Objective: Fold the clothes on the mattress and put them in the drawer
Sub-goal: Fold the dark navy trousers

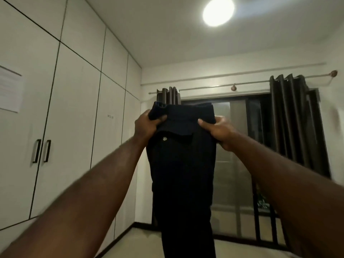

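Both hands, left hand [149, 123] and right hand [217, 130], gripped the waistband corners of dark navy cotton trousers [181, 174], level and equally near, legs hanging straight down before the dark-framed window [242, 146].

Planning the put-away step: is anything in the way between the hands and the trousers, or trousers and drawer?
Nothing between them: the left hand and right hand grip the dark trousers at the waistband. No drawer is in view, so that path cannot be judged.
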Demonstrator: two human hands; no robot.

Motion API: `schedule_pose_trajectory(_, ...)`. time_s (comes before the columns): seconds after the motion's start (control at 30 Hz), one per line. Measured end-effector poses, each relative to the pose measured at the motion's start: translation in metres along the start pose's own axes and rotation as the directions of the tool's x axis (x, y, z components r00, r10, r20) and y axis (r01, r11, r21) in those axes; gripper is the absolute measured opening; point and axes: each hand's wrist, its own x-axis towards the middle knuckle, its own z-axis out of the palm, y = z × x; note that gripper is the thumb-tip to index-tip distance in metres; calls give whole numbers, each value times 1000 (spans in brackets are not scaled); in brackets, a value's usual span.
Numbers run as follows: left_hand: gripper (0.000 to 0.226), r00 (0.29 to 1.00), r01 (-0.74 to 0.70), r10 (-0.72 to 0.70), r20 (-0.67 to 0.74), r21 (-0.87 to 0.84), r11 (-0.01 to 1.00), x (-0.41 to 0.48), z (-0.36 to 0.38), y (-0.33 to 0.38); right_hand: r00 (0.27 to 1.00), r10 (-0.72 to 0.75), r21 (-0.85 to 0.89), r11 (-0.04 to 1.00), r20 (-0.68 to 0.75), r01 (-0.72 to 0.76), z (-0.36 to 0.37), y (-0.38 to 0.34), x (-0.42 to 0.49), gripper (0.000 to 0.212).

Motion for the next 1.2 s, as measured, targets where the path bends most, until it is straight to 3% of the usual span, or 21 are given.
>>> schedule_pose_trajectory(0.2, 53, 997, -47, 43, 65, 50, 998, 9, -10, 3, 997, -55, -100, 994, -51, 50, 2, -6, 20, 18)
schedule_pose_trajectory(0.33, 57, 990, -131, 130, -62, -14, 991, 44, -14, 47, 903, -212, -106, 977, -374, 185, 4, -20, 48, 18)
schedule_pose_trajectory(0.4, 68, 996, -61, 44, -82, -213, 975, 50, -13, 58, 861, -246, -137, 969, -445, 207, 10, -27, 58, 24)
schedule_pose_trajectory(0.47, 84, 987, 160, -149, 63, -474, 866, 35, -12, 51, 854, -250, -160, 967, -455, 198, 14, -30, 65, 31)
schedule_pose_trajectory(0.5, 88, 954, 295, -219, 204, -517, 803, 20, -10, 40, 850, -244, -172, 968, -467, 183, 14, -30, 68, 33)
schedule_pose_trajectory(0.57, 87, 838, 486, -277, 470, -414, 770, -15, -6, 13, 830, -233, -194, 969, -507, 154, 8, -30, 70, 36)
schedule_pose_trajectory(0.63, 67, 732, 582, -306, 608, -325, 745, -53, 3, -12, 817, -210, -188, 974, -536, 127, 0, -26, 69, 35)
schedule_pose_trajectory(0.67, 61, 712, 604, -295, 637, -341, 720, -66, 9, -24, 823, -200, -178, 976, -531, 122, -3, -23, 68, 33)
schedule_pose_trajectory(0.83, 58, 758, 605, -288, 585, -466, 646, -86, 32, -29, 888, -131, -95, 991, -441, 99, -17, 2, 69, 20)
schedule_pose_trajectory(0.93, 45, 792, 589, -262, 551, -578, 565, -78, 30, -22, 898, 49, 104, 995, -437, -3, -32, 6, 61, 15)
schedule_pose_trajectory(1.03, 39, 807, 557, -213, 552, -588, 586, -73, 24, -13, 879, 232, 232, 962, -418, -143, -49, 16, 59, 20)
schedule_pose_trajectory(1.2, 47, 804, 553, -227, 549, -552, 624, -81, 42, -26, 836, 286, 233, 953, -469, -195, -48, 33, 58, 32)
